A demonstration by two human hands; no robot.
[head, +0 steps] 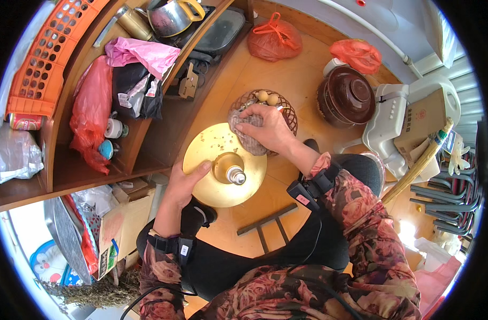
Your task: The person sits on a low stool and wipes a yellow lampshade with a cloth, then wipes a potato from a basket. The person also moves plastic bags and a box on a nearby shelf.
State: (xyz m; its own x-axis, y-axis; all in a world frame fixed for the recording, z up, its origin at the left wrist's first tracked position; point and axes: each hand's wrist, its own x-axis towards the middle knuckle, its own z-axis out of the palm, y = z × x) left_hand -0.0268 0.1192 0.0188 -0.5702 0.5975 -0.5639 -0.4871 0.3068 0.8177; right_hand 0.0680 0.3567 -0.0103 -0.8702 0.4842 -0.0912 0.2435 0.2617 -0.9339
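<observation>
My left hand (pixel 186 178) grips the left rim of a round gold lamp fixture (pixel 244 196), its thumb on the upper face. The fixture has a metal screw base (pixel 236 176) at its middle, and dark specks mark its upper part. My right hand (pixel 264 126) pinches a crumpled grey-brown cloth (pixel 252 138) at the fixture's upper right edge. Just behind the cloth, a brown woven basket (pixel 292 120) stands on the floor with round yellowish things (pixel 267 97) in it; part of the basket is hidden by my right hand and the cloth.
Wooden shelves (pixel 148 148) with bags and a kettle (pixel 172 16) stand at the left. A brown lidded pot (pixel 348 96), a white plastic stool (pixel 387 120) and a red bag (pixel 275 38) are beyond. A dark metal frame (pixel 270 224) lies between my legs; a wooden pole (pixel 419 164) leans at right.
</observation>
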